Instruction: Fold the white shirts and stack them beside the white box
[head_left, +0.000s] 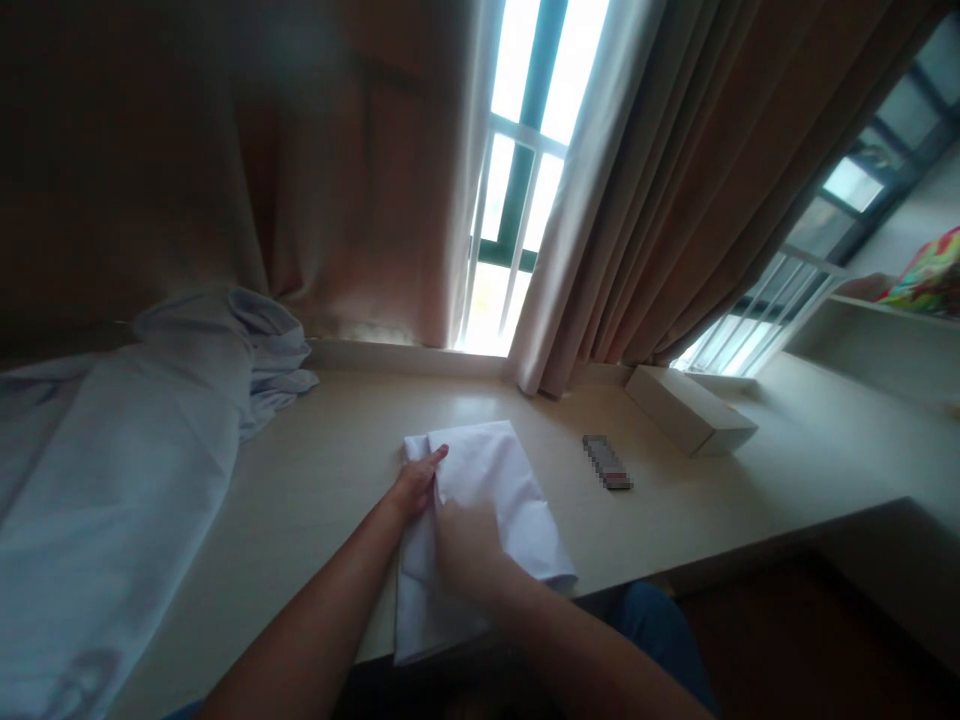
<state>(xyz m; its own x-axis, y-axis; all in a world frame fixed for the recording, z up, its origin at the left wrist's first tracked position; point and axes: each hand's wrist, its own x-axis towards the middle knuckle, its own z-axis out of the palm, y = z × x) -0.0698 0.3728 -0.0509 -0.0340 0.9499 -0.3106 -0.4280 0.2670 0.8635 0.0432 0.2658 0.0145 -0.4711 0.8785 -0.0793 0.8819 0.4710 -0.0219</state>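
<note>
A folded white cloth point(510, 490) lies on the pale desk in front of me, its near edge reaching the desk's front edge. At its left side, my left hand point(415, 485) is closed on the layered edge, thumb lying along the top. My right hand point(471, 548) is over the middle of the same cloth, just right of and nearer than the left. Motion blurs its fingers, so their grip does not show. A fold line runs lengthwise between the upper layer and a narrower strip on the left.
A large heap of white fabric point(142, 450) covers the desk's left side. To the right lie a small pixelated flat object point(607, 463) and a long pale box point(691, 410). Curtains point(637, 180) hang over the window behind the desk point(322, 440). A shelf point(892, 308) stands far right.
</note>
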